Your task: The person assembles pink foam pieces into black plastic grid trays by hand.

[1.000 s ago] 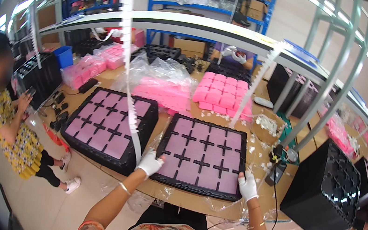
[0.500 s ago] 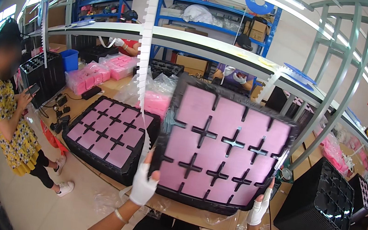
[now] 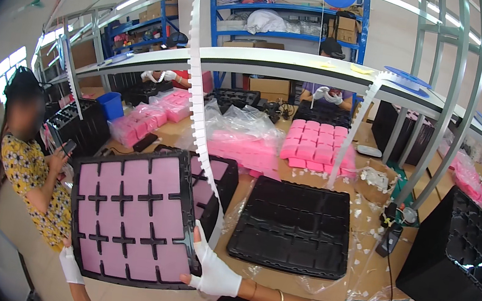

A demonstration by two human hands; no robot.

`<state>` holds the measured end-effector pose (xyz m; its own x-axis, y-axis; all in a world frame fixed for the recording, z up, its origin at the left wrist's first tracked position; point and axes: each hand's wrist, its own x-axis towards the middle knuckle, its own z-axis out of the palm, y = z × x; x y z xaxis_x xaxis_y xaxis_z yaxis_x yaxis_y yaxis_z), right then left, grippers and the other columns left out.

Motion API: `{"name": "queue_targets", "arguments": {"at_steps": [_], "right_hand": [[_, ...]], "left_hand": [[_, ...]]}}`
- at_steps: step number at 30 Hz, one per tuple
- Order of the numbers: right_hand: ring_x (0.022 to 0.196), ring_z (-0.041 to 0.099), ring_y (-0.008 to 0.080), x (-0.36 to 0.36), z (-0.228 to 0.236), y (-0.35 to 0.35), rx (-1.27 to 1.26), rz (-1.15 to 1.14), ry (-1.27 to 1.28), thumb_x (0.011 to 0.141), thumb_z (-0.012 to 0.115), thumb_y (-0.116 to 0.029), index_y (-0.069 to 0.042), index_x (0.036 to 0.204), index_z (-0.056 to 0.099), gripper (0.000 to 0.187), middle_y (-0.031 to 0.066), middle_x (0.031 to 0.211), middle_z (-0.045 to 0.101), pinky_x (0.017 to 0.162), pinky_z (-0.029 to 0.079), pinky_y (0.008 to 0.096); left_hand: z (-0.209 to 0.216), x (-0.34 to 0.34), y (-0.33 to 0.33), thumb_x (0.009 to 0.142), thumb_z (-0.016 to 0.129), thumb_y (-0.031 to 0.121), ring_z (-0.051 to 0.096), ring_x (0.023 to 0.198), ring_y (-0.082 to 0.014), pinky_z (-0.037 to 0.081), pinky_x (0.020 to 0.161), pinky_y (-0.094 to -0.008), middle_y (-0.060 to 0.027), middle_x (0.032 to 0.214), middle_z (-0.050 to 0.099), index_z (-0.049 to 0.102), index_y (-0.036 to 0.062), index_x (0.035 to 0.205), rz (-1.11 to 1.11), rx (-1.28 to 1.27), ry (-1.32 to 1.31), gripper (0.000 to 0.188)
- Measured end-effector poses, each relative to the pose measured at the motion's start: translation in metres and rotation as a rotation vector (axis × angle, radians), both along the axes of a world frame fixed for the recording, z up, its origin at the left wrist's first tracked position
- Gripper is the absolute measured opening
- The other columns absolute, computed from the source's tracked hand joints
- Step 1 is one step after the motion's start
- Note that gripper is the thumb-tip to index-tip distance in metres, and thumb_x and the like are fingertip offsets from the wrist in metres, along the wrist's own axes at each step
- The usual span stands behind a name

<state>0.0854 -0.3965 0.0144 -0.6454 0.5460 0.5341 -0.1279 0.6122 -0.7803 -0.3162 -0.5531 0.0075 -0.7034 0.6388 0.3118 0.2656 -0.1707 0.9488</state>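
Between my two hands I hold a black plastic tray [image 3: 188,205], tilted so its face shows. Pink foam [image 3: 135,214] fills it, broken up by black cross-shaped ribs. My left hand [image 3: 72,263], in a white fingerless glove, grips the lower left corner; its fingers are partly hidden behind the tray. My right hand [image 3: 216,271], gloved the same way, holds the lower right edge, thumb up along the side. Just behind the held tray sits another foam-filled tray [image 3: 226,179], partly covered by it. To the right, a black tray [image 3: 291,228] without pink foam lies on the workbench.
Pink foam blocks [image 3: 316,144] and plastic-wrapped foam [image 3: 235,149] stand at the back. Notched white strips [image 3: 195,101] hang down in front. Foam scraps fill a box [image 3: 374,180]. Tall black tray stacks [image 3: 444,259] stand right. A person with a phone [image 3: 33,183] stands left.
The foam-filled tray has moved left and lower in both my hands, over toward the other filled tray. The black tray and foam blocks it hid are now visible.
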Motion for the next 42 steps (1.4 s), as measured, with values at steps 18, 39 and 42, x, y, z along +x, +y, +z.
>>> {"name": "queue_targets", "arguments": {"at_steps": [18, 39, 42], "right_hand": [[0.137, 0.012, 0.0499, -0.058, -0.048, 0.084, -0.103, -0.722, -0.165, 0.088, 0.059, -0.039, 0.019, 0.138, 0.011, 0.091, 0.0413, 0.144, 0.007, 0.114, 0.014, 0.0417], [0.092, 0.059, 0.0215, 0.016, -0.040, 0.047, -0.242, -0.666, 0.071, 0.079, 0.065, -0.004, -0.004, 0.120, 0.051, 0.043, 0.0127, 0.103, 0.057, 0.078, 0.048, 0.0311], [0.110, 0.055, 0.0213, 0.019, -0.031, 0.082, -0.169, -0.852, 0.122, 0.080, 0.070, -0.007, 0.000, 0.124, 0.047, 0.050, 0.0121, 0.115, 0.056, 0.090, 0.047, 0.0328]], "left_hand": [[0.000, -0.044, 0.277, 0.095, 0.048, 0.046, 0.059, 0.065, -0.0251, 0.043, 0.064, -0.0385, -0.0172, 0.068, 0.063, 0.068, -0.0040, 0.087, -0.110, -0.545, 0.489, 0.055], [0.042, 0.160, 0.265, 0.076, 0.072, 0.009, 0.064, 0.090, -0.0158, 0.051, 0.077, -0.0261, -0.0172, 0.123, 0.057, 0.047, -0.0007, 0.133, -0.649, -0.245, 0.364, 0.063], [0.052, 0.223, 0.289, 0.072, 0.070, 0.002, 0.061, 0.074, -0.0096, 0.051, 0.070, -0.0250, -0.0135, 0.114, 0.060, 0.047, 0.0001, 0.133, -0.911, -0.221, 0.529, 0.065]]}}
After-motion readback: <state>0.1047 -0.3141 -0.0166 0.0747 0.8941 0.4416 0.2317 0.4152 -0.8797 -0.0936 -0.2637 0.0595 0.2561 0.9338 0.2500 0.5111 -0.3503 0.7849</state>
